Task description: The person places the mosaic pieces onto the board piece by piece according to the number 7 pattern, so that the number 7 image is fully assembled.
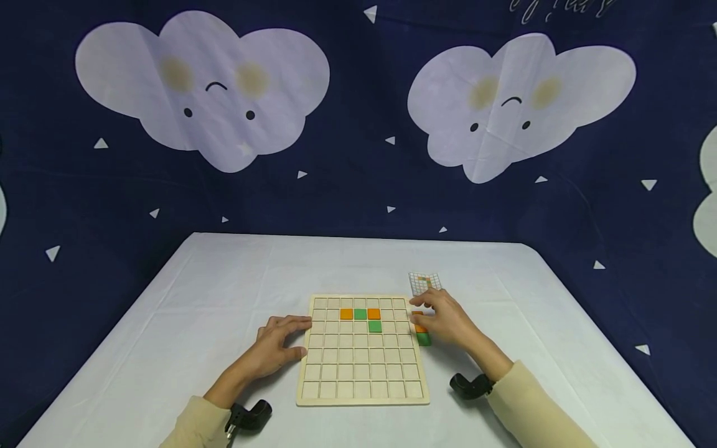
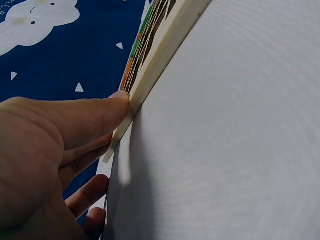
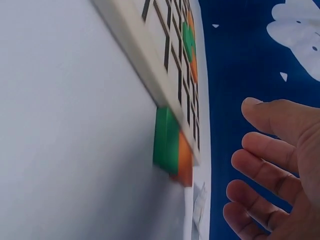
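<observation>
A pale wooden grid board (image 1: 363,372) lies flat on the table. Set in its cells are an orange tile (image 1: 346,314), a green tile (image 1: 360,314) and another orange tile (image 1: 373,314) in one row, with a second green tile (image 1: 374,326) below the right one. My left hand (image 1: 271,348) touches the board's left edge with fingertips and thumb, fingers fairly straight. Over the board's upper right edge hovers my right hand (image 1: 445,316), fingers loosely bent and nothing between them. Beneath it, partly hidden, loose orange tiles (image 3: 185,159) and a green tile (image 3: 166,140) lie against that edge.
Behind the right hand lies a small printed grid card (image 1: 424,282) with coloured squares. A white cloth (image 1: 235,280) covers the table. Dark blue fabric (image 1: 358,205) with clouds hangs at the back. Each wrist carries a black camera mount (image 1: 470,386).
</observation>
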`<control>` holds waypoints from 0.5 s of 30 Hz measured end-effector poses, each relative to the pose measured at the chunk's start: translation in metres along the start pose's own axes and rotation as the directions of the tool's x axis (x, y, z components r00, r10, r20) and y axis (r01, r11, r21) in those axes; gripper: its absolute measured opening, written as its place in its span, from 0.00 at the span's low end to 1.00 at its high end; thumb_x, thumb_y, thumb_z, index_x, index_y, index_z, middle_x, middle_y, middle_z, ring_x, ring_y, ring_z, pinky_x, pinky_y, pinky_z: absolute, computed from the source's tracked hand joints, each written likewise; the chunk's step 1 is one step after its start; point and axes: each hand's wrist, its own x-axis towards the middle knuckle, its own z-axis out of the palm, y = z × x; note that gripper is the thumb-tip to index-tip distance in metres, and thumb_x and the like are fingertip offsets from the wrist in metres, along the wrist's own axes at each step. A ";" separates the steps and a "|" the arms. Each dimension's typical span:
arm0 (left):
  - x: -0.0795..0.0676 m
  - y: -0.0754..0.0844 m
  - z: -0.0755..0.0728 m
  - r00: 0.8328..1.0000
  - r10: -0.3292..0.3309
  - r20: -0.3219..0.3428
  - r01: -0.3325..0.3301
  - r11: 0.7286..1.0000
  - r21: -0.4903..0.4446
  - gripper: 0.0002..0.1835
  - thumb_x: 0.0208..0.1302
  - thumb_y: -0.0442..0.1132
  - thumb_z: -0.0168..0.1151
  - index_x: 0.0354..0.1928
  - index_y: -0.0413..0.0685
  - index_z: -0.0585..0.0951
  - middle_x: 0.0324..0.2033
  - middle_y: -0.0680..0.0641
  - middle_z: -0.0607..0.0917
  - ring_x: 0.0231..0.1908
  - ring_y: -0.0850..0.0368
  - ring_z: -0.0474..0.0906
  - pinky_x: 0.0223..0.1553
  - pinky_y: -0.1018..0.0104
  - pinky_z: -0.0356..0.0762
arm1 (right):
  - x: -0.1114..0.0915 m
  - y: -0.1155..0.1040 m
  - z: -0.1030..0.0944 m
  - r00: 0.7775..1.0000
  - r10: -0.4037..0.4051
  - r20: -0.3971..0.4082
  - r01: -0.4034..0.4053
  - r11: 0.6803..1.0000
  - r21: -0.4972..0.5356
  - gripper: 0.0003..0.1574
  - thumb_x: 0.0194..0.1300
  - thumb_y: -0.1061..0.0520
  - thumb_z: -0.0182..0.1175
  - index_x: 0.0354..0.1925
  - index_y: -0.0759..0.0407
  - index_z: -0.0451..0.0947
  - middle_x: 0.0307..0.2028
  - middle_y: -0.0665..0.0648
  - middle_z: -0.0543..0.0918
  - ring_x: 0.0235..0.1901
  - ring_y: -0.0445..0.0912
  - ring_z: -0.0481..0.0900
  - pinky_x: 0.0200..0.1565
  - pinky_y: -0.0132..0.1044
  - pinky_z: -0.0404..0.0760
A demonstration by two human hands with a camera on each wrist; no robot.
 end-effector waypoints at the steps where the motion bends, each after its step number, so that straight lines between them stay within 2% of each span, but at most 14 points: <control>1: 0.000 0.000 0.000 1.000 -0.001 -0.001 0.001 1.000 0.002 0.27 0.52 0.38 0.69 0.57 0.47 0.77 0.62 0.50 0.74 0.54 0.53 0.62 0.49 0.56 0.52 | 0.000 0.002 0.000 1.000 0.001 0.003 -0.001 1.000 -0.004 0.19 0.54 0.52 0.68 0.46 0.54 0.82 0.43 0.50 0.83 0.45 0.48 0.74 0.45 0.44 0.73; 9: 0.000 -0.001 0.000 1.000 0.009 0.002 -0.009 1.000 0.002 0.27 0.52 0.38 0.68 0.58 0.47 0.77 0.62 0.50 0.74 0.53 0.54 0.62 0.49 0.56 0.51 | -0.006 0.016 -0.004 0.999 0.037 0.006 -0.036 0.999 -0.002 0.20 0.55 0.53 0.66 0.48 0.52 0.81 0.50 0.52 0.81 0.47 0.49 0.74 0.47 0.46 0.72; 15: 0.000 -0.002 0.000 1.000 0.022 -0.004 -0.022 1.000 0.011 0.27 0.53 0.39 0.68 0.57 0.48 0.77 0.62 0.50 0.74 0.53 0.54 0.62 0.48 0.56 0.52 | -0.006 0.026 -0.004 1.000 0.031 0.000 -0.031 1.000 0.006 0.19 0.55 0.53 0.66 0.47 0.53 0.81 0.47 0.52 0.82 0.46 0.50 0.74 0.47 0.46 0.71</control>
